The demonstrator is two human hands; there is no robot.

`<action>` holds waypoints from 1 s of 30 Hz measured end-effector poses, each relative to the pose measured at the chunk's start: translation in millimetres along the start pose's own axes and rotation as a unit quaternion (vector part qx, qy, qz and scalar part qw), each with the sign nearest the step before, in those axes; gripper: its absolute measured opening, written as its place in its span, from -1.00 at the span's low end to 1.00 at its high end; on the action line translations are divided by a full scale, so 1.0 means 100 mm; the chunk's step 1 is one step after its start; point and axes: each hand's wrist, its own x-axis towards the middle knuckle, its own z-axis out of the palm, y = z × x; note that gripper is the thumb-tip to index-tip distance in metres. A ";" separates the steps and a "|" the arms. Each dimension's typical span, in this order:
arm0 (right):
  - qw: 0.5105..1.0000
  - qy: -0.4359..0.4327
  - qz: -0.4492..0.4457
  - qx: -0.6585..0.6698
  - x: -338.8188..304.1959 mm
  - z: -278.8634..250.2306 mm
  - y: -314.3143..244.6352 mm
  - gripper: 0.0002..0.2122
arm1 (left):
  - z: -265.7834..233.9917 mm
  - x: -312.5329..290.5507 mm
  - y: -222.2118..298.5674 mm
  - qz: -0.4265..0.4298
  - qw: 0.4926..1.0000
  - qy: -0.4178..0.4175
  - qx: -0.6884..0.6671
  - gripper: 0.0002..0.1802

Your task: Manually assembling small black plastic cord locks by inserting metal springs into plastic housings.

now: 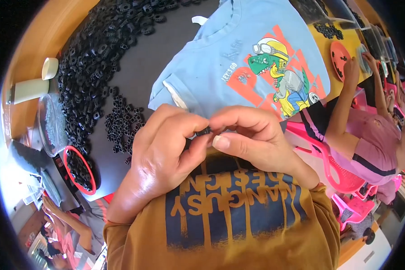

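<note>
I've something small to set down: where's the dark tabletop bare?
Bare tabletop shows between the black-part heap and the blue T-shirt. A smaller patch lies between the scattered black pieces and the red-rimmed dish. It is crowded at upper left under the heap, and ahead of the right hand, where the shirt lies.

Nice and bright, though the left hand (159, 150) catches some glare. Edges super bent, corners black.

Held piece (204, 132), heaped parts (90, 67): black plastic, slightly glossy. Shirt (198, 76): soft, matt cloth. Tabletop (159, 49): smooth, matt. Dish (44, 126): clear, glossy, plastic-looking.
</note>
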 end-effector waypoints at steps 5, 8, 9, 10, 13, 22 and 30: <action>0.997 0.011 0.010 -0.077 -0.01 -0.06 -0.01 -0.86 | -0.02 0.00 -0.05 -0.016 0.994 -0.036 -0.099 -0.74; 0.999 -0.007 0.013 -0.047 -0.03 -0.07 0.04 -0.86 | 0.00 -0.04 0.01 -0.265 0.795 -0.008 -0.545 -0.78; 1.000 0.011 0.015 -0.023 -0.03 -0.06 0.04 -0.86 | 0.00 0.00 0.03 -0.294 0.726 -0.001 -0.621 -0.84; 0.999 0.029 0.018 0.000 -0.04 -0.06 0.04 -0.85 | 0.00 0.05 0.03 -0.319 0.679 -0.004 -0.662 -0.85; 0.999 0.051 -0.005 0.010 -0.06 -0.15 0.08 -0.85 | 0.05 0.11 -0.03 -0.343 0.625 -0.014 -0.701 -0.80; 0.979 0.144 -0.141 -0.043 -0.05 -0.10 0.10 -0.88 | 0.23 0.18 -0.03 -0.277 0.582 0.000 -0.764 -0.80; 0.718 0.162 -0.438 -0.516 0.22 -0.22 0.06 -0.75 | 0.42 0.24 0.14 -0.295 0.701 0.051 -0.647 -0.82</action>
